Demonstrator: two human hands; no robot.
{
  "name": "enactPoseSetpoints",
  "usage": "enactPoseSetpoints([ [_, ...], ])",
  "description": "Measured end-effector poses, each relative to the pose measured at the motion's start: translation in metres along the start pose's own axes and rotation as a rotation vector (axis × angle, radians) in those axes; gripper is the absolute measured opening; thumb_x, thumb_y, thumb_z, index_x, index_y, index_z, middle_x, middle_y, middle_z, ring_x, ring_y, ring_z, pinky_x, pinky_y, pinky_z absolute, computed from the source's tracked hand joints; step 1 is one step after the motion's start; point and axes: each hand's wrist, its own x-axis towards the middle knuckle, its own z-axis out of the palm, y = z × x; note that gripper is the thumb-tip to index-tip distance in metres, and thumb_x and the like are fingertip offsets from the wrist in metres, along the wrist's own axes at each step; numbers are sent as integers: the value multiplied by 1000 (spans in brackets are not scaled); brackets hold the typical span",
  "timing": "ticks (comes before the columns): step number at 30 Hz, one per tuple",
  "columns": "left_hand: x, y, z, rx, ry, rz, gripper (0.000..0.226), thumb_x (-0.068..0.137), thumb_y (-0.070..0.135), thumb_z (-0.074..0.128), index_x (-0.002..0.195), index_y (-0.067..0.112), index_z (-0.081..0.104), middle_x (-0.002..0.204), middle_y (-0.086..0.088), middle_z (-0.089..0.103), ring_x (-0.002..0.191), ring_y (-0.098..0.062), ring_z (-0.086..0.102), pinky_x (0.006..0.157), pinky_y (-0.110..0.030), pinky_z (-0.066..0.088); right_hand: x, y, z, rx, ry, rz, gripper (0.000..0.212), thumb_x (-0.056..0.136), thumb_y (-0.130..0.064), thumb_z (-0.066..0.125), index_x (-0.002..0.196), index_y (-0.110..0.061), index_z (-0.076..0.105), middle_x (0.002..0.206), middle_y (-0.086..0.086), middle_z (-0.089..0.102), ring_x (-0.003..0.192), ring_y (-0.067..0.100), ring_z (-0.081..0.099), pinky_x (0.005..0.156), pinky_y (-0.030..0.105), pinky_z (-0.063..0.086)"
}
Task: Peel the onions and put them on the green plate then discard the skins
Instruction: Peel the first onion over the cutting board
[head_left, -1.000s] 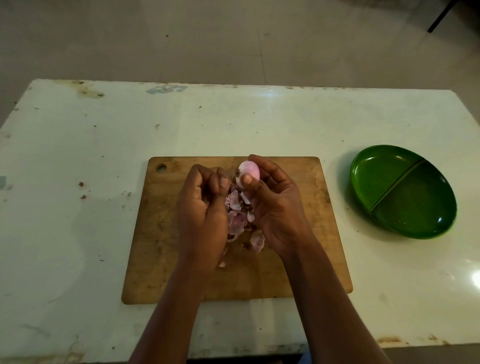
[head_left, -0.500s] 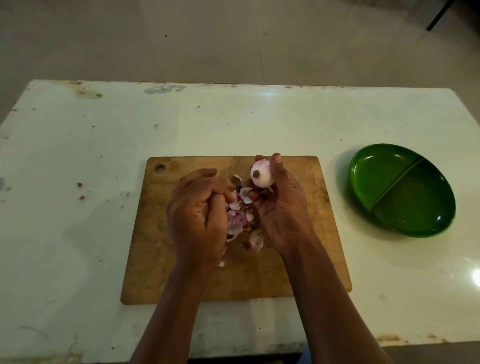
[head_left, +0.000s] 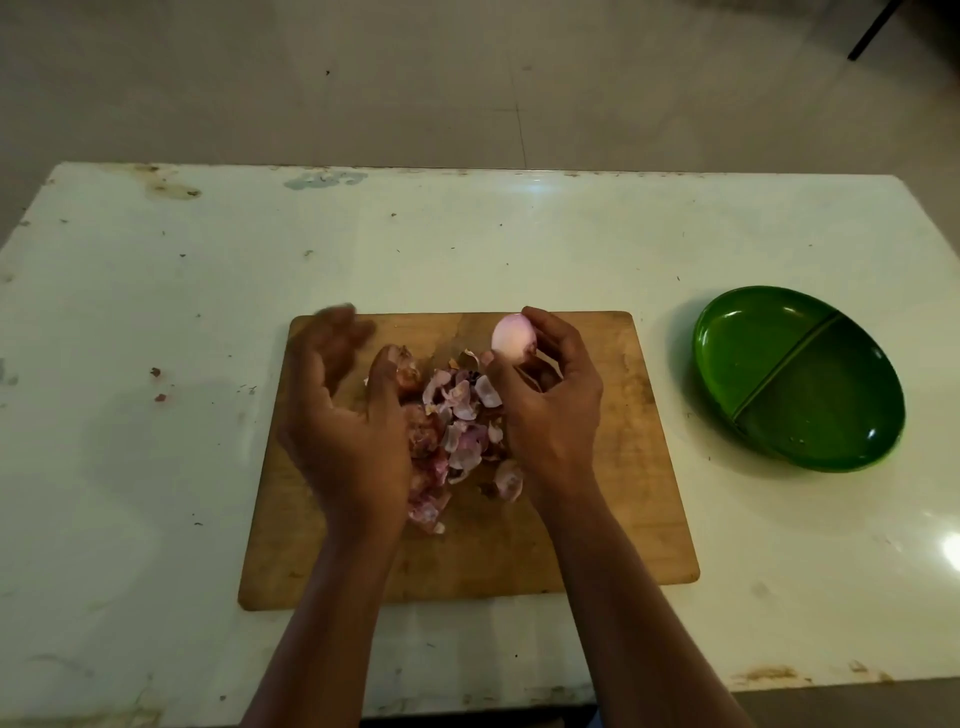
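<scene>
Grey floor (head_left: 467, 78) fills the top of the frame, and below it a worn, stained white bench (head_left: 156, 312) spans the picture.

At frame centre, a peeled pale pink onion (head_left: 511, 338) is held above the far edge of a wooden cutting board (head_left: 623, 519). The right hand (head_left: 550, 405) has its grip clamped on it, with the thumb below and to the left and the curled fingers over the top and right side.

Just below and left of the onion, a loose heap of pink and purple skins (head_left: 457, 421) lies on the middle of the board, between the two hands.

The left hand (head_left: 343, 415) is over the left part of the board, its grip apart: the palm faces the heap, the thumb points toward the skins, and the spread fingers are blurred near the board's upper left corner. Whether the thumb touches a skin cannot be told.

At the right of the frame, well apart from the board, the green plate (head_left: 753, 353) sits on the bench. It is oval, and a diagonal ridge splits it into two compartments.
</scene>
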Motion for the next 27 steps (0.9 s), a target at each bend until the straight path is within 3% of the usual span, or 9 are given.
enactPoseSetpoints([
  [2,-2,3,0,6,1,5,11,86,16,68,95,12,65,81,-4,70,71,-2,65,64,-6,46,0,1,-1,-55,90,-19,45,79,-9,77,120,-16,59,115,-3,62,98,4,61,72,9,49],
  [5,-3,6,1,37,40,47,14,94,20,57,84,11,61,61,12,54,58,7,55,53,-5,39,10,3,-12,-112,296,-81,45,81,-11,74,122,-14,57,117,3,59,99,7,61,72,11,50],
  [7,-2,4,1,30,55,41,8,97,11,49,100,8,56,70,2,60,64,0,59,56,-11,44,20,4,-26,-186,464,-152,44,83,-11,72,125,-13,57,118,3,55,99,8,58,74,14,51],
  [10,1,-2,0,39,-25,-21,43,90,-6,50,131,6,42,110,-6,64,93,-8,63,75,-14,50,33,7,-47,-350,668,-237,51,84,-13,68,132,-11,52,121,-1,49,103,7,53,86,21,49],
  [13,2,-10,0,132,-170,-25,35,88,0,59,122,10,56,118,-3,63,108,-16,59,87,-30,52,38,10,-62,-432,767,-249,52,82,-13,64,131,-8,49,125,8,53,111,22,55,96,43,46],
  [15,1,-14,0,192,-261,16,26,89,6,61,114,11,62,115,-3,63,107,-20,58,83,-27,48,40,10,-68,-561,828,-242,45,79,-10,64,123,-6,54,121,11,57,111,28,56,96,51,43],
  [18,0,-14,0,282,-372,78,27,86,12,66,112,10,62,113,-7,63,104,-18,54,75,-13,38,42,8,-75,-692,838,-119,45,78,-3,59,122,-13,57,127,8,54,123,25,50,108,50,30],
  [23,-1,-18,0,332,-453,92,31,82,14,70,111,8,62,109,-9,63,99,-21,56,77,-31,49,45,11,-86,-767,745,92,54,78,4,54,127,-20,56,136,6,48,131,24,41,116,47,9],
  [27,-1,-17,1,306,-471,68,28,84,16,69,110,9,62,107,-7,62,95,-18,57,73,-22,46,46,14,-88,-810,686,161,53,82,-3,54,133,-14,49,142,11,44,135,29,36,117,47,4],
])
